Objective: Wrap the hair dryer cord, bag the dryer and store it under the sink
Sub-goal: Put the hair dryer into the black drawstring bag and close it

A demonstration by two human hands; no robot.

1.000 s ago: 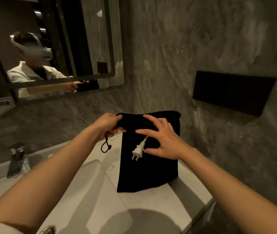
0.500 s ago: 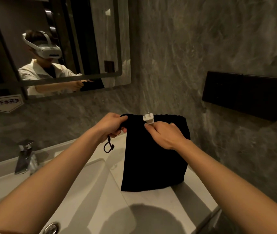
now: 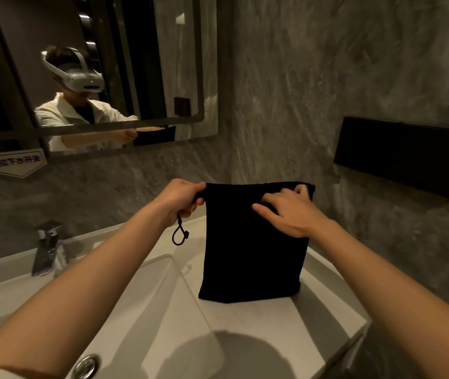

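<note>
— Where's the drawstring bag (image 3: 253,242) now?

— Standing upright on the counter (image 3: 272,324) right of the basin (image 3: 141,296), long axis vertical, mouth up.

— What's inside?

— Can't tell; the black cloth hides it.

— And the hands?

— The left hand (image 3: 182,201) has its fingers pinched tight on the top left corner, cord loop (image 3: 179,235) dangling below. The right hand (image 3: 289,212) lies on the top right edge, fingers (image 3: 261,207) loosely spread, thumb over the rim.
</note>
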